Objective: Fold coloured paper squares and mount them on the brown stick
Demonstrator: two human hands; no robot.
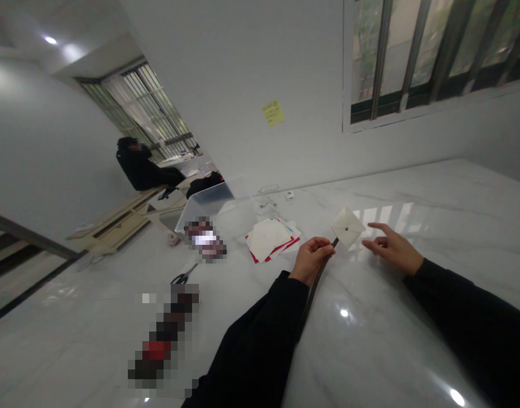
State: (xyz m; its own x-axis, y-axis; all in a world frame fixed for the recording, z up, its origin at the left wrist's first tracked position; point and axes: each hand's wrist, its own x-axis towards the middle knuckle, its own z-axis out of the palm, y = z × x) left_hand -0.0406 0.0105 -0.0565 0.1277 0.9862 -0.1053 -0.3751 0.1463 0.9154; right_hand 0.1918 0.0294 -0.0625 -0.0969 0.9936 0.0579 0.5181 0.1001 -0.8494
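The left hand point(311, 259) pinches a dark strip point(318, 279) slanting toward a pale envelope point(347, 226) just left of the spread-fingered right hand point(395, 250).

From where I stand, a plain white wall point(302, 68) rises behind the worktop point(421, 184), whose glossy white top has faint grey veins and mirrors the daylight. A window point(404, 51) with upright dark bars fills the upper right; greenery blurs beyond it. A yellow note point(273, 113) sticks to the wall. Off to the left, a ceiling light point(50, 40) glows, and pale wooden furniture point(135, 202) stands near another barred window point(145, 107).
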